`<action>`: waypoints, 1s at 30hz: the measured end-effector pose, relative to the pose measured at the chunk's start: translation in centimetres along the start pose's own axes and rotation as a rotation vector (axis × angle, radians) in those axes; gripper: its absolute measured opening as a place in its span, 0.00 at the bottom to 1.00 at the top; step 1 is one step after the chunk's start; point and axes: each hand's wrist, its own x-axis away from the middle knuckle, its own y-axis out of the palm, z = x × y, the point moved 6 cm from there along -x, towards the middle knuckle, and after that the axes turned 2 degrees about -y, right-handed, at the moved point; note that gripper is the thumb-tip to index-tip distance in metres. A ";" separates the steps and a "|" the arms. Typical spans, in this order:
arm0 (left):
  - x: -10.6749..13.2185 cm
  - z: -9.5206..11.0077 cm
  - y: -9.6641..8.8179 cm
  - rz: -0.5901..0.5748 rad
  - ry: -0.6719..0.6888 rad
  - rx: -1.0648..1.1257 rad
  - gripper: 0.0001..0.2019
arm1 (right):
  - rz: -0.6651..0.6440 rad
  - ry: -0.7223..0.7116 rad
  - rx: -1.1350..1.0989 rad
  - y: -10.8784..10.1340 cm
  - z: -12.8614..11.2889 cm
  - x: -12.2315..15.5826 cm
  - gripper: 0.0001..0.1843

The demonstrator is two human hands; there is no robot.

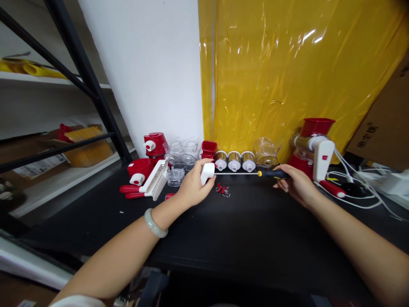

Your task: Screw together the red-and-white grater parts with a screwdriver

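My left hand (195, 184) is closed around a white plastic part (207, 171) with rounded corners, held a little above the black tabletop; the hand hides much of it. In my right hand (295, 184) is a screwdriver (275, 174) with a black and yellow handle. Its long thin shaft lies level and points left, the tip meeting the right side of the white part; whether it sits in a screw cannot be seen. Below the shaft lies a small pile of red pieces and screws (223, 189).
Metal grater drums (234, 161), clear plastic pieces (188, 149), red housings (155, 144) and white crank arms (155, 180) with red handles line the table's back. An assembled red-and-white grater (315, 147) stands right, beside white cables (354, 170). A black-framed shelf (64, 83) is left.
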 end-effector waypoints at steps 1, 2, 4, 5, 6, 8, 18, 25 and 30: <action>0.0 -0.1 0.0 0.002 -0.002 0.003 0.24 | 0.004 -0.005 0.017 0.1 0.0 0.0 0.15; 0.0 -0.1 0.0 0.004 -0.004 0.006 0.24 | 0.006 -0.009 0.030 0.1 -0.1 0.0 0.16; 0.0 -0.2 0.0 0.008 -0.009 0.010 0.24 | 0.004 -0.016 0.051 0.2 -0.1 0.0 0.18; 0.0 -0.2 -0.1 0.009 -0.012 0.011 0.24 | 0.004 -0.021 0.058 0.3 -0.1 0.0 0.18; 0.0 -0.2 -0.1 0.010 -0.014 0.012 0.24 | 0.005 -0.027 0.065 0.3 -0.2 0.1 0.19; 0.0 -0.2 -0.1 0.012 -0.015 0.014 0.24 | 0.009 -0.038 0.076 0.3 -0.2 0.1 0.20; 0.0 -0.1 0.0 0.000 0.001 -0.017 0.24 | 0.031 -0.030 0.144 0.2 -0.5 0.2 0.24; 0.1 -0.1 0.0 -0.012 0.004 -0.058 0.25 | 0.036 -0.021 0.144 0.2 -0.3 0.2 0.25; 0.1 0.2 -0.1 -0.017 0.038 -0.104 0.25 | 0.060 0.026 0.159 0.0 -0.1 0.2 0.26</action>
